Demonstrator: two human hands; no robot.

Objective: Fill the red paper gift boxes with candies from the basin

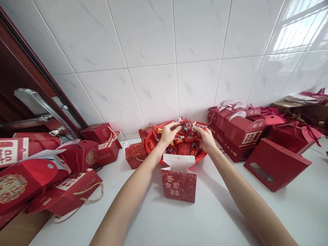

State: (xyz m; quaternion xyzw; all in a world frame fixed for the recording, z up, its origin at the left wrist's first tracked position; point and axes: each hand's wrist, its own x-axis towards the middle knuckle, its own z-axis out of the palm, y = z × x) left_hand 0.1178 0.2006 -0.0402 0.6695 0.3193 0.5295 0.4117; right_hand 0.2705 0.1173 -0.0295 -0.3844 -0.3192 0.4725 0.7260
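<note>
Both my hands are over a red basin [204,157] heaped with red-wrapped candies [183,149]. My left hand [170,132] is closed at the basin's left part, with a red candy wrapper showing at its fingertips. On the right side, my right hand [205,137] pinches a red-and-white candy packet [201,126]. Between my forearms stands a red paper gift box [178,184], upright with its top open and gold characters on its front. Its pale inside faces up, and what lies in it cannot be seen.
Red gift boxes [85,157] with rope handles crowd the left side, beside a door handle [38,102]. More red boxes [243,131] are stacked at right, near a tilted red box [276,164]. A tiled wall [151,89] rises behind the white tabletop [215,212].
</note>
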